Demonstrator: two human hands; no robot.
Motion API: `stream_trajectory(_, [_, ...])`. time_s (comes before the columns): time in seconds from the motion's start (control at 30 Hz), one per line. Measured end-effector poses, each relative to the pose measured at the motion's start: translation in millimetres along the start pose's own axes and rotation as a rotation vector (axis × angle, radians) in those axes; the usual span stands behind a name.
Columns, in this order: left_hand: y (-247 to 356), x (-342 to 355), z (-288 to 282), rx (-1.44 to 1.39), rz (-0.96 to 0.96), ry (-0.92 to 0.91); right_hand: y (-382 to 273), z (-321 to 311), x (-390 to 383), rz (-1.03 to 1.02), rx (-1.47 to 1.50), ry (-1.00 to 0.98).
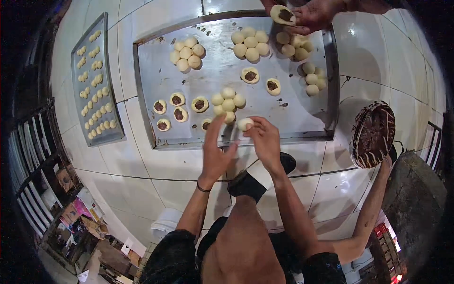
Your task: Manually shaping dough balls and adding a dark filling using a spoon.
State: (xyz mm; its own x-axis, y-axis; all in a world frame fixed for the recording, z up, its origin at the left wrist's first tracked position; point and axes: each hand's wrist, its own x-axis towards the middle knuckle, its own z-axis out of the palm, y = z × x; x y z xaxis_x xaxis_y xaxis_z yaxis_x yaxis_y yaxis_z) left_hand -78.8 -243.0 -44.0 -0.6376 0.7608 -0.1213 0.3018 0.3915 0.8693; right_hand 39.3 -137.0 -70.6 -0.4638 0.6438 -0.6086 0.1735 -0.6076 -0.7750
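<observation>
The right hand (265, 142) pinched a pale dough ball (245, 124) over the metal tray (279, 118), by its near edge. The left hand (215, 158), empty with fingers parted, hovered beside a dough cluster (228, 100).

A thin dark band (204, 189) is worn at the left wrist; black sleeves (169, 261) are noted, the right marked with small pale characters.
</observation>
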Motion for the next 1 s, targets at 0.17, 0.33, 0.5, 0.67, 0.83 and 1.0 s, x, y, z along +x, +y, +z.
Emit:
stream_trajectory(0.17, [-44, 1, -36, 0.135, -0.170, 0.163, 39, 13, 44, -0.179, -0.276, 0.183])
stream_trajectory(0.33, [-71, 0, -41, -0.062, -0.349, 0.163, 31, 55, 43, -0.097, -0.318, 0.331])
stream_trajectory(0.5, [-80, 4, -44, -0.429, -0.602, 0.184, 30, 64, 36, -0.300, -0.518, 0.507])
stream_trajectory(0.67, [-80, 10, -42, -0.417, -0.712, 0.047, 43, 56, 49, -0.282, -0.368, 0.381])
stream_trajectory(0.83, [-68, 12, -50, -0.559, -0.703, 0.013, 17, 16, 23, -0.177, -0.326, 0.117])
stream_trajectory(1.0, [-23, 27, -41, -0.893, -0.634, -0.014, -29, -27, -6, -0.274, -0.411, -0.145])
